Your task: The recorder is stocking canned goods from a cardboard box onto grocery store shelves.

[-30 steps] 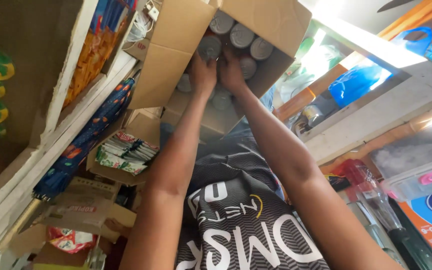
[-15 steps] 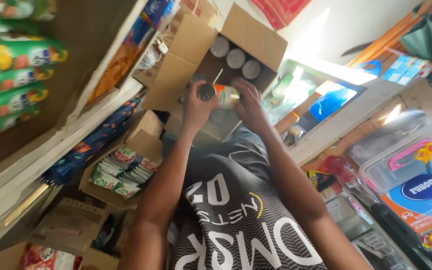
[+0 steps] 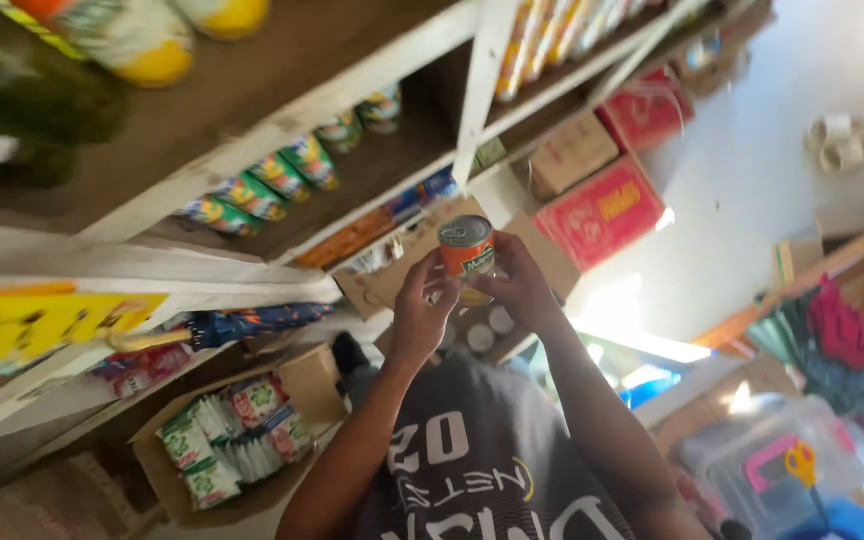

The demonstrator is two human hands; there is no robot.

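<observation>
- Head view, tilted: a person lifts an orange tin can in front of wooden shelves.
- The left hand grips the can from below and the side, fingers curled narrowly around its lower wall.
- The right hand cups the can's other side, fingers closed against it; both hands hold this one can.
- Directly beneath the hands sits an open cardboard box with round can tops showing inside.
- On the shelf behind lie rows of green and yellow packets; red cartons stand to the right.
- Lower left, another open box holds small green and white sachets.
- Risk, as a judgement: the grip is only at the can's lower part, so a slip could drop it onto the cans below and dent them; the shelf edge is near, and a knock could jar the can loose.
</observation>
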